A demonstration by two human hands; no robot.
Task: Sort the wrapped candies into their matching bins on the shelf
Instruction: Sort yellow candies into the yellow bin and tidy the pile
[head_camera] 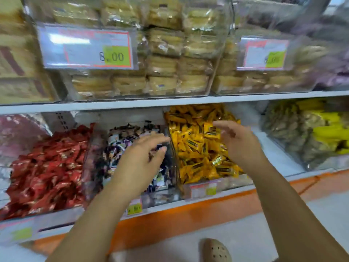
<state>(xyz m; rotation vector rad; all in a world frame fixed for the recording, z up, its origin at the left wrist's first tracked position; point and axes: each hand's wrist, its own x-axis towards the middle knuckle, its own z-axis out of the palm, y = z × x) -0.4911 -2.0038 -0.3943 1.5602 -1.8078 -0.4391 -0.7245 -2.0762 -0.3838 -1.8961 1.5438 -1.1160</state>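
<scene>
Three clear bins sit side by side on the lower shelf. The left bin holds red wrapped candies (47,167), the middle one dark purple and white wrapped candies (120,146), and the right one yellow wrapped candies (196,148). My left hand (139,159) hovers over the middle bin with fingers spread and relaxed, holding nothing. Over the right side of the yellow bin, my right hand (239,142) is also spread loosely and holds nothing. The clear divider (174,163) between the middle and yellow bins stands between my hands.
The upper shelf carries clear boxes of packed biscuits (164,59) with price labels (88,48). A bin of yellow and brownish packets (309,133) stands at the right. The orange shelf base (170,220) runs below, and a beige shoe (215,250) shows on the floor.
</scene>
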